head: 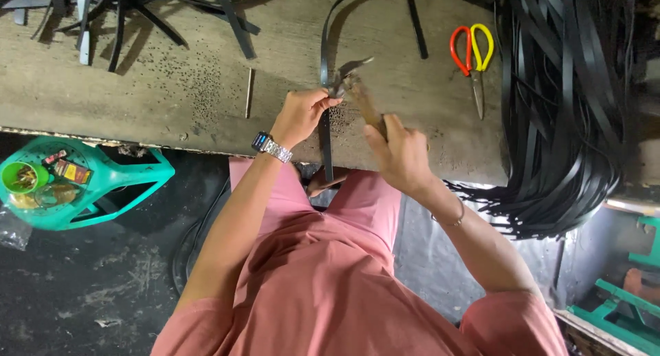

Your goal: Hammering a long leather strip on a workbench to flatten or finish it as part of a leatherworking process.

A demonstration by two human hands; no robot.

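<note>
On the workbench, largest first:
Workbench (172, 101): worn wood, spans the top.
Strap bundle (564, 108): black, at 3 o'clock.
Strap (325, 132): at centre, crossing the bench edge.
Right hand (399, 153): fist wrapped round the hammer (361, 98) handle.
Left hand (302, 115): fingers pinching the strap.
Scissors (473, 53): red and yellow, 1 o'clock.

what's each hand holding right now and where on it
The left hand pinches the black strap against the workbench, where the tool meets it. The right hand grips the metal tool by its wooden handle.
</note>
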